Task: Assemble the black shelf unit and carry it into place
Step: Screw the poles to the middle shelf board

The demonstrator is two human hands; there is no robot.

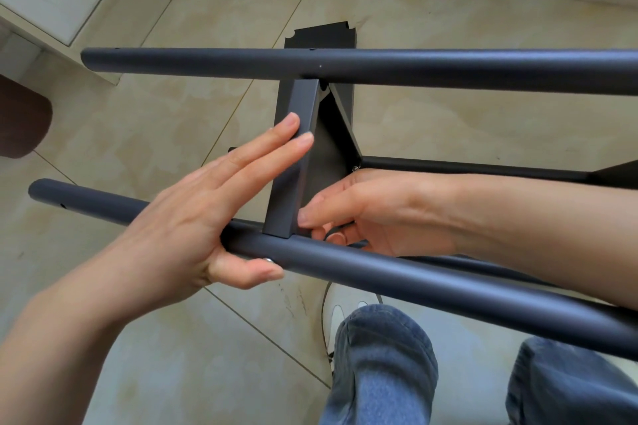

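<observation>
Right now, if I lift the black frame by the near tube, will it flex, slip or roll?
Probably stiff: the near tube and far tube look like metal, joined by a flat crossbar. Rolling seems unlikely, since the crossbar ties them together. The smooth matte coating may slip somewhat; the left hand only rests on it, thumb beneath.

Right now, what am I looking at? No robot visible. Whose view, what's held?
No machine: a person's two bare hands, filmed by one camera worn on the head, looking down. The black shelf unit lies partly built over a tiled floor. The left hand steadies it, straight fingers on the crosspiece, thumb under the near tube. The right hand pinches something small at the joint; I cannot tell what. Jeans-clad knees show below.
</observation>
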